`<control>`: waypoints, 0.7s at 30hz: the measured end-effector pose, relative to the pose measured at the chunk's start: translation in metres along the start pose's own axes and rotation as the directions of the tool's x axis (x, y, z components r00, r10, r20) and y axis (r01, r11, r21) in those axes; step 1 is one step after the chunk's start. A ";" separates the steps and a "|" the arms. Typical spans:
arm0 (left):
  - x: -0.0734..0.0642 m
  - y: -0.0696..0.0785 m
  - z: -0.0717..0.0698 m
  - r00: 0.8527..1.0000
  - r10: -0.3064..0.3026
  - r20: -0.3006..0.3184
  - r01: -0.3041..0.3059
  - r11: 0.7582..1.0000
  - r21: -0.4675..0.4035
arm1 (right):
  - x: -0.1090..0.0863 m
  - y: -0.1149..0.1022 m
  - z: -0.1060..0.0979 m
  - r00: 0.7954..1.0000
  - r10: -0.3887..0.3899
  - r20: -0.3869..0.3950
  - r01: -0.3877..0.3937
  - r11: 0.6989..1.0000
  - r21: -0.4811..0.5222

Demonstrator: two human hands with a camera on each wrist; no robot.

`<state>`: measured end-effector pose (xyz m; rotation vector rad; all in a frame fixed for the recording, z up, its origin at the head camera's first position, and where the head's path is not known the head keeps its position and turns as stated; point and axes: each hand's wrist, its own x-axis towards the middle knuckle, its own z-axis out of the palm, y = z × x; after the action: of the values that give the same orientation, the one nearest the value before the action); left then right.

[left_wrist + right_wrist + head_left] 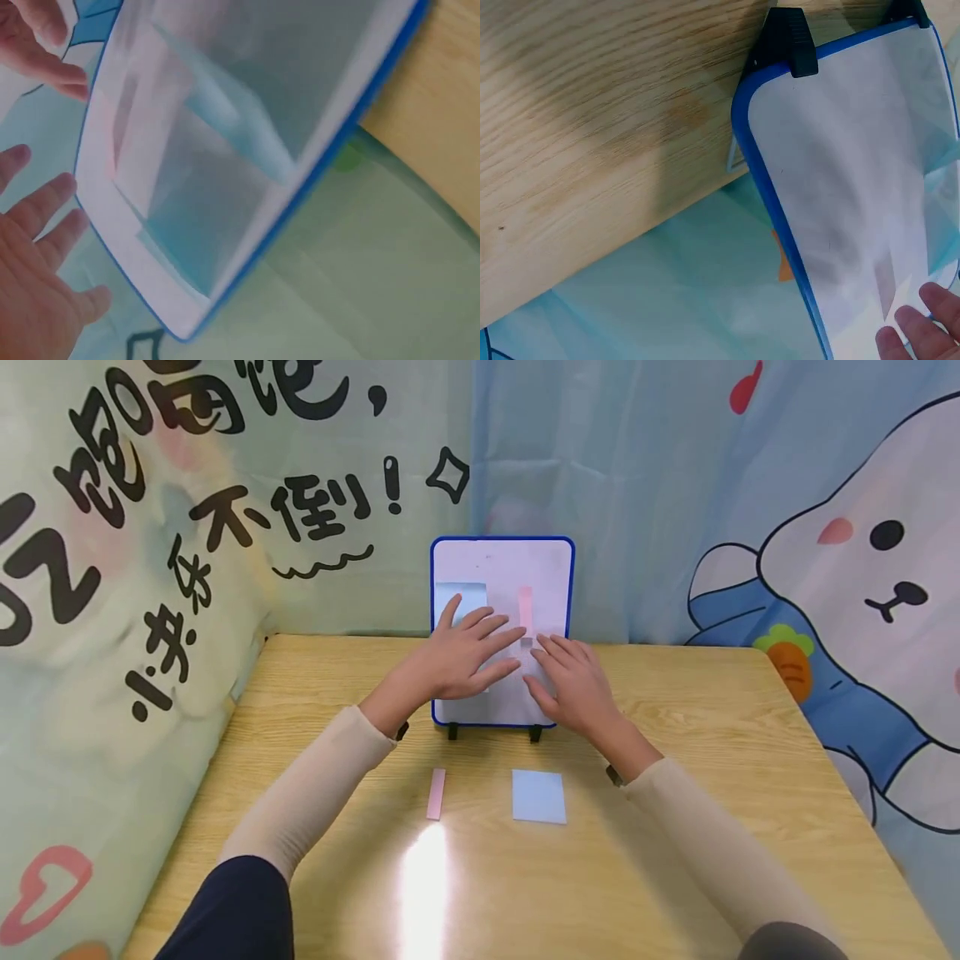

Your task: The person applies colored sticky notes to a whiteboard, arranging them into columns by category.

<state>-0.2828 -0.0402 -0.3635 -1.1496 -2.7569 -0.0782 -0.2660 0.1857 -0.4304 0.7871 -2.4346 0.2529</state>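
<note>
A small whiteboard [502, 560] with a blue frame stands upright. My left hand [468, 660] is in front of its left half, fingers spread and holding nothing. To its right, my right hand [573, 685] hovers by the board's right side, fingers loosely extended and holding nothing. In the left wrist view the left hand [37, 277] appears apart from the board. A light blue sticky note [461, 593] is on the board behind the left hand. One pink strip [526, 608] sticks to the right half. Two blue notes [232, 112] lift partly off the surface in the left wrist view.
On the wooden table [675, 727] before the board lie a loose pink strip [436, 793] and a light blue square note [539, 797]. Black feet [791, 45] hold the board's lower edge. A printed curtain [600, 485] hangs behind and beside the table.
</note>
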 end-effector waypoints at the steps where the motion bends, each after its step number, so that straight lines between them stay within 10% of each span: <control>1: -0.007 -0.001 0.001 1.000 0.001 -0.026 -0.001 1.000 0.003 | -0.003 0.000 -0.003 1.000 0.014 -0.008 -0.014 1.000 0.008; 8: -0.057 -0.019 0.015 0.988 -0.091 -0.122 0.083 0.994 -0.064 | -0.030 0.007 -0.019 0.984 0.170 -0.043 -0.168 0.984 0.055; 13: -0.091 -0.031 0.030 0.972 -0.192 -0.138 0.180 0.979 -0.099 | -0.055 0.013 -0.023 0.937 0.346 0.040 -0.348 0.937 0.042; 21: -0.134 -0.040 0.053 0.928 -0.370 -0.051 0.362 0.924 -0.122 | -0.083 0.013 -0.018 0.889 0.449 0.091 -0.451 0.892 0.009</control>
<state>-0.2244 -0.1567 -0.4374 -0.6202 -2.8939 -0.3121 -0.2098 0.2420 -0.4627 0.2322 -2.6774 0.4384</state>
